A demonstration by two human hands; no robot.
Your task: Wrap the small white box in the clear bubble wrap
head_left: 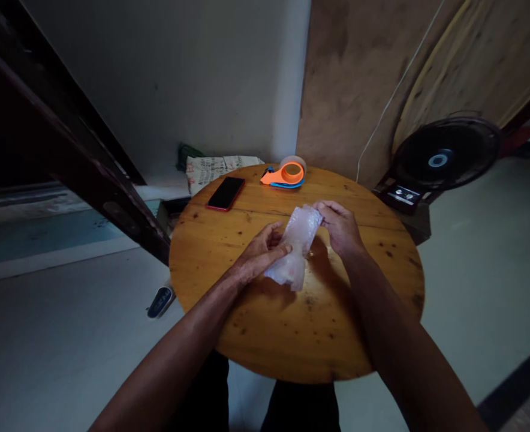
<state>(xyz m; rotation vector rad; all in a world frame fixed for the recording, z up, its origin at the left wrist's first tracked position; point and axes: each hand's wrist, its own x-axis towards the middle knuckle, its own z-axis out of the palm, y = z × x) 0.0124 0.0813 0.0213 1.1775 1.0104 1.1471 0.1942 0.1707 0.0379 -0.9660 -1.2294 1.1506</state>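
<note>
Over a round wooden table [292, 336], both hands hold a crumpled piece of clear bubble wrap [294, 246]. My left hand [259, 252] grips its lower left side, fingers curled round it. My right hand [340, 227] pinches its upper right end. Something reddish seems to show through the wrap's lower part, but I cannot make it out.
A red-edged phone [225, 193] lies face up at the table's far left. An orange and blue tape dispenser [285, 175] sits at the far edge. A black fan [445, 157] stands on the right, a printed sack [211, 169] behind the table, a dark sandal [160, 301] on the floor.
</note>
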